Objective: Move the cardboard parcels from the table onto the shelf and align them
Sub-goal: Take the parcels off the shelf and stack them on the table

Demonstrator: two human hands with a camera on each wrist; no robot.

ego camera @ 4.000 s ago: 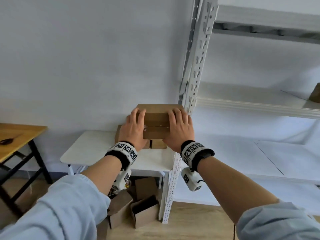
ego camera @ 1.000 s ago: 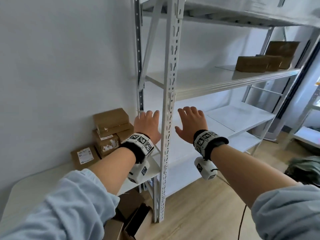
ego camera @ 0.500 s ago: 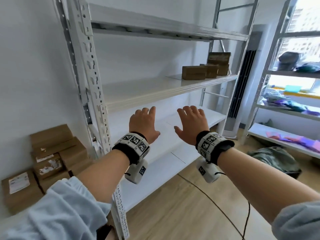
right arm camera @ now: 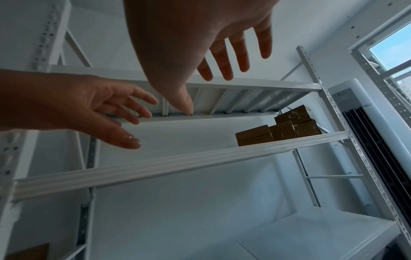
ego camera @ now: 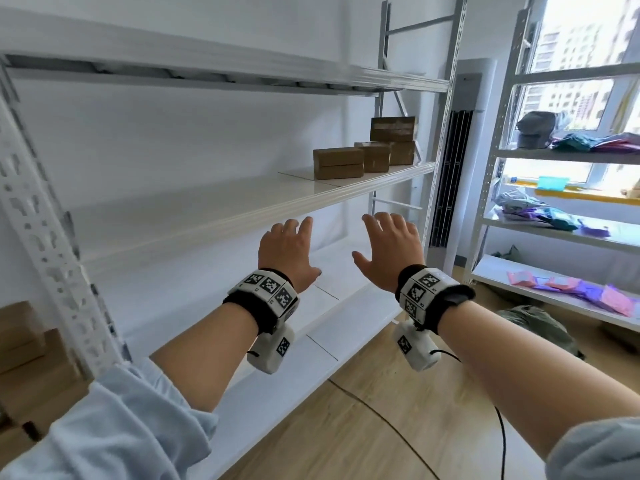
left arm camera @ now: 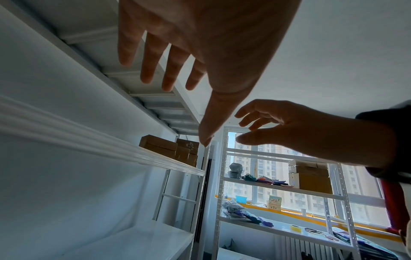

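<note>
Both my hands are bare and hold nothing, fingers spread in the air in front of the white shelf unit. In the head view my left hand (ego camera: 291, 249) and right hand (ego camera: 377, 240) hover just below the front lip of the middle shelf board (ego camera: 207, 216). Several brown cardboard parcels (ego camera: 338, 163) stand at that board's far right end, one (ego camera: 393, 129) stacked on another. More parcels (ego camera: 20, 341) sit on the table at the lower left edge. The left wrist view shows my left hand (left arm camera: 213, 79) and the shelved parcels (left arm camera: 169, 147). The right wrist view shows my right hand (right arm camera: 182, 61) and those parcels (right arm camera: 278, 130).
A perforated white upright post (ego camera: 45, 237) stands at my left. A white tower unit (ego camera: 453, 150) is beside the shelf's right end. A second rack (ego camera: 561, 233) with cloths stands by the window. A black cable (ego camera: 381, 417) and a green bag (ego camera: 533, 323) lie on the wooden floor.
Four seconds ago both hands gripped a parcel on the table stack; they have let it go. My view has swung right from the table to the shelf, both hands staying spread and empty.
</note>
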